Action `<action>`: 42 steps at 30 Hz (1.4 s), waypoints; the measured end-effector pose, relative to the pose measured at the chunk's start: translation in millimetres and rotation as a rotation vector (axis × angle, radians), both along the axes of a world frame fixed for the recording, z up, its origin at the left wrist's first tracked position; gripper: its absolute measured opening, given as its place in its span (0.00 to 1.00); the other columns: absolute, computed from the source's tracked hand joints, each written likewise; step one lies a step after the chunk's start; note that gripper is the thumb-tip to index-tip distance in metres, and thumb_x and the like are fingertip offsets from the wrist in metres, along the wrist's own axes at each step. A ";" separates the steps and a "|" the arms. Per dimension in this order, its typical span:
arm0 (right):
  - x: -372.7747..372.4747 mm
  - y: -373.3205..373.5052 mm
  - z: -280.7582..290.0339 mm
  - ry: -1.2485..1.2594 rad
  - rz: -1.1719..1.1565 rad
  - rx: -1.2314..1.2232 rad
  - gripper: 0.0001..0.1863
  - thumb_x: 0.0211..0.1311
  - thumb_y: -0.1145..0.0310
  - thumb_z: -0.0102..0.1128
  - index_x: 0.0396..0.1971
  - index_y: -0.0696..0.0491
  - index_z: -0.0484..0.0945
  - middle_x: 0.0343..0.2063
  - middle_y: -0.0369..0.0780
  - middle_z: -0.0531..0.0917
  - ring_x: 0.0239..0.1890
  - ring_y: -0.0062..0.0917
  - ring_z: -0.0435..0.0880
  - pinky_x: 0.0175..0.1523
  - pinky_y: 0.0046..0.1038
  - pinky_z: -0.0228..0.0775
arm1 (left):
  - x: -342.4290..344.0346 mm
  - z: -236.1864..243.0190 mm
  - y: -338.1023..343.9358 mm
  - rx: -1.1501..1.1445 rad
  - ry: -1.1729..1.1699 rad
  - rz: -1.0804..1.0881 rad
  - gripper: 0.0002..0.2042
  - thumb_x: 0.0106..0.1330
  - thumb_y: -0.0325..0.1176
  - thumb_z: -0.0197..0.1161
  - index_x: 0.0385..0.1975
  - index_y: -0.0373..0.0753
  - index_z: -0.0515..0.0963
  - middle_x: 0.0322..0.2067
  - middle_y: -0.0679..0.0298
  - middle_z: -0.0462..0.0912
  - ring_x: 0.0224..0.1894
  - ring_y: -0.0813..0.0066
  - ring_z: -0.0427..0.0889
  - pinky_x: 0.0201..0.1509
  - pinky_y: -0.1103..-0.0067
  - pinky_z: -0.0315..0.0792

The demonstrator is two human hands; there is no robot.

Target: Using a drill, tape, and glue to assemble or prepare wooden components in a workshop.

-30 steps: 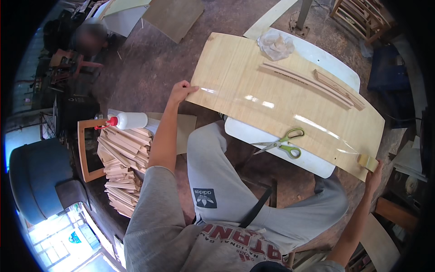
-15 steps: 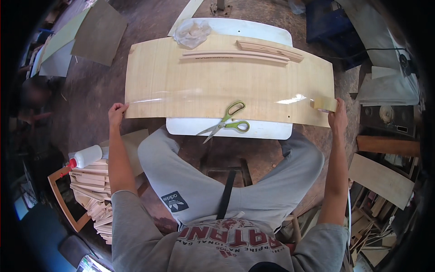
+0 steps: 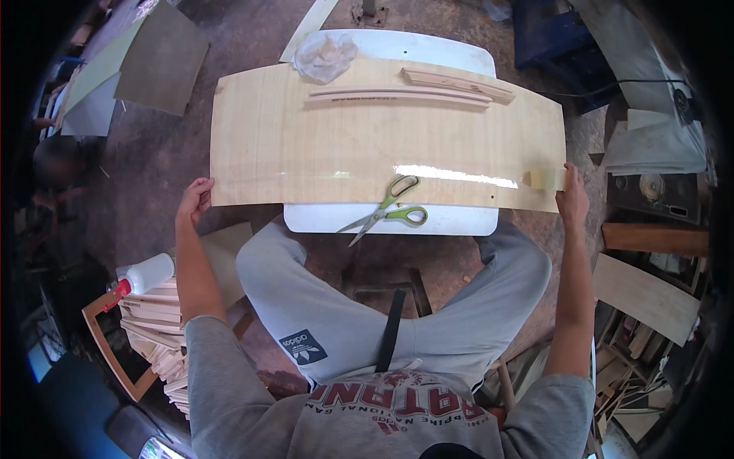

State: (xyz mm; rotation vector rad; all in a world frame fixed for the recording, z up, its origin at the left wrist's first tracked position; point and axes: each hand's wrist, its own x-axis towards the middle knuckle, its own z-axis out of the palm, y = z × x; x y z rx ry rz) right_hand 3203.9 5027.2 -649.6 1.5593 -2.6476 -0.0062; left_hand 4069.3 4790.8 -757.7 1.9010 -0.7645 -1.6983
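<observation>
A wide strip of clear tape (image 3: 459,177) stretches along the near side of a pale plywood sheet (image 3: 367,138). My left hand (image 3: 196,200) is closed at the sheet's left edge, apparently pinching the strip's end there. In my right hand (image 3: 572,200), at the right edge, is the yellowish tape roll (image 3: 547,180). Green-handled scissors (image 3: 388,212) lie between them, handles on the sheet and blades over the white stool top (image 3: 321,218). Farther back on the sheet rest thin wood strips (image 3: 397,95) and a crumpled clear plastic bag (image 3: 325,57).
A white bottle with a red cap (image 3: 149,274) lies on stacked wood strips (image 3: 157,329) at my left. On the right are a brown wooden board (image 3: 654,239), a pale panel (image 3: 646,298) and scrap wood. A blue object (image 3: 558,46) stands at the far right.
The tape strip now lies straighter and flatter, its bright glare spread toward the middle. My left hand has shifted slightly left and down; my right hand stays at the right edge.
</observation>
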 end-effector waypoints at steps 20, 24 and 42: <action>-7.9 14.5 1.4 -0.072 -0.015 -0.070 0.30 0.60 0.69 0.59 0.63 0.36 0.67 0.53 0.40 0.80 0.49 0.46 0.83 0.50 0.45 0.77 | -251.6 111.3 86.5 -0.750 -0.478 -0.602 0.16 0.62 0.36 0.70 0.49 0.42 0.81 0.44 0.61 0.84 0.47 0.68 0.82 0.52 0.73 0.76; 6.7 12.6 12.6 -0.073 0.030 -0.103 0.31 0.58 0.69 0.61 0.63 0.36 0.67 0.51 0.40 0.80 0.47 0.45 0.83 0.48 0.44 0.78 | -345.0 95.0 163.8 -0.976 -0.527 -1.111 0.29 0.54 0.32 0.72 0.59 0.46 0.73 0.56 0.59 0.76 0.56 0.59 0.77 0.59 0.66 0.74; -27.0 34.2 -14.6 -0.214 -0.051 -0.178 0.30 0.60 0.75 0.55 0.63 0.41 0.64 0.54 0.47 0.79 0.51 0.50 0.81 0.52 0.48 0.75 | -389.7 81.1 191.3 -1.140 -0.523 -1.099 0.20 0.53 0.26 0.62 0.49 0.41 0.77 0.45 0.56 0.79 0.49 0.56 0.78 0.54 0.65 0.74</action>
